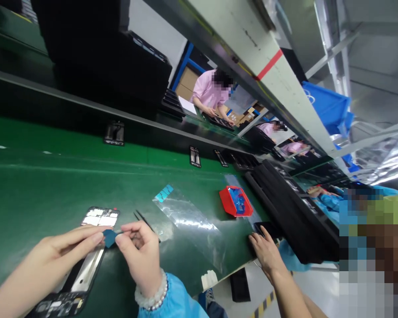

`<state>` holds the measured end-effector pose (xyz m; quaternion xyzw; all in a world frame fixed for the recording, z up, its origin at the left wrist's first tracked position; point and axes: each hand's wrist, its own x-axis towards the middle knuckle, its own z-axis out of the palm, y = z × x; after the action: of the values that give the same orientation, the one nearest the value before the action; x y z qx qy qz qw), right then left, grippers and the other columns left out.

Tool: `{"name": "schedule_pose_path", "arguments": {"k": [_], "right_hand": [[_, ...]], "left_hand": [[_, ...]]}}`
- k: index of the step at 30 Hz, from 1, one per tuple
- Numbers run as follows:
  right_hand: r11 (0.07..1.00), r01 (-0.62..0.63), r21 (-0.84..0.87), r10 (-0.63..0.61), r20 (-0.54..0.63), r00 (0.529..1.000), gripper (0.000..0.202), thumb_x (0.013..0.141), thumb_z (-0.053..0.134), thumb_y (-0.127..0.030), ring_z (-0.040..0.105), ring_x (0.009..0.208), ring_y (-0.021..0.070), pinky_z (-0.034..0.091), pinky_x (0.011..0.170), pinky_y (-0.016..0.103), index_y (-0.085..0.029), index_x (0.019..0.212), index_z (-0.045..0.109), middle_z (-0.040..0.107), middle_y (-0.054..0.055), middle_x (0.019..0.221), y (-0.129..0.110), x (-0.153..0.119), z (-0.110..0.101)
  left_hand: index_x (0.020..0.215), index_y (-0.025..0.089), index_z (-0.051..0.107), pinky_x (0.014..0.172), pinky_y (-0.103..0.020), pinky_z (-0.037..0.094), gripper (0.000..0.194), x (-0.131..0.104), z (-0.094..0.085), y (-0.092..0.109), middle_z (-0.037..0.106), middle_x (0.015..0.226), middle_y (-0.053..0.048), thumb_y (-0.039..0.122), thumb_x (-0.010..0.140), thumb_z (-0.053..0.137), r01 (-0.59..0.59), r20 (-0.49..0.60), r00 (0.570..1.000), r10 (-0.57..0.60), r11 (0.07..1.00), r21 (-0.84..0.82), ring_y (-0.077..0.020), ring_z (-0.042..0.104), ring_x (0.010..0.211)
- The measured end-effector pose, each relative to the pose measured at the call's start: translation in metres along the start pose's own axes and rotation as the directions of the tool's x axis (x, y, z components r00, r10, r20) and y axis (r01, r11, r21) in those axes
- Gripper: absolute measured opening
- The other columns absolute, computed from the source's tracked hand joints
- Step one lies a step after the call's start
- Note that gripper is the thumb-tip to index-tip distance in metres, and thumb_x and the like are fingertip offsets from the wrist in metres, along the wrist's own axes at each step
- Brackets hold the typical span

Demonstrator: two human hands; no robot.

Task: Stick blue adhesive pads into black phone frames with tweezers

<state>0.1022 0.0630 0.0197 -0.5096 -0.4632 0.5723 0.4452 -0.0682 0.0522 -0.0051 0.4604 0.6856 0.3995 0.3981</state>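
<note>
Between the fingertips of both my hands is a small dark blue film piece (pixel 109 238). My left hand (pixel 71 247) pinches its left side, and the thumb and index finger of my right hand (pixel 141 254) close on its right side. Black tweezers (pixel 141 217) stick out behind my right hand; whether its other fingers grip them is hidden. Under my hands lies an opened phone body (pixel 89 270), with silvery plates at its far end and circuit parts at its near end. My left hand covers part of it.
A clear plastic sheet (pixel 189 218) with light blue stickers (pixel 164 193) lies to the right, before a red bin (pixel 224 201) of blue pieces. A co-worker's hand (pixel 267 254) rests at the table's right edge. Phone frames (pixel 195 157) lie along the back near black trays (pixel 285 194).
</note>
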Motion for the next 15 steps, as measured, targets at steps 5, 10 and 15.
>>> {"name": "schedule_pose_path", "arguments": {"k": [5, 10, 15], "right_hand": [[0.988, -0.152, 0.039, 0.149, 0.084, 0.985, 0.023, 0.063, 0.071, -0.039, 0.042, 0.049, 0.0081, 0.033, 0.047, 0.021, -0.018, 0.062, 0.060, 0.050, -0.004, 0.052, -0.001, 0.000, 0.005], [0.975, -0.204, 0.091, 0.200, 0.052, 0.978, 0.022, 0.062, 0.069, -0.037, 0.040, 0.049, 0.0086, 0.032, 0.050, 0.022, -0.019, 0.060, 0.058, 0.049, -0.005, 0.049, -0.004, -0.004, 0.011], [1.000, -0.017, 0.014, 0.016, 0.041, 0.999, 0.017, 0.067, 0.064, -0.032, 0.044, 0.057, 0.0116, 0.035, 0.056, 0.026, -0.020, 0.058, 0.056, 0.051, -0.002, 0.060, -0.003, -0.012, 0.017]], "left_hand": [[0.069, 0.033, 0.080, 0.070, -0.031, 0.061, 0.056, -0.002, -0.009, 0.006, 0.080, 0.087, -0.002, 0.080, 0.039, 0.069, 0.070, 0.111, 0.992, -0.061, 0.994, -0.082, -0.0275, 0.076, 0.079], [0.075, 0.028, 0.081, 0.051, -0.029, 0.058, 0.061, 0.001, -0.011, 0.003, 0.077, 0.065, -0.002, 0.081, 0.048, 0.065, 0.093, 0.169, 0.982, -0.084, 0.995, -0.046, -0.0227, 0.069, 0.054], [0.071, 0.030, 0.078, 0.062, -0.025, 0.058, 0.053, -0.007, -0.006, -0.005, 0.078, 0.074, 0.001, 0.078, 0.057, 0.062, -0.026, 0.111, 0.993, 0.029, 0.999, -0.025, -0.0237, 0.073, 0.070]]}}
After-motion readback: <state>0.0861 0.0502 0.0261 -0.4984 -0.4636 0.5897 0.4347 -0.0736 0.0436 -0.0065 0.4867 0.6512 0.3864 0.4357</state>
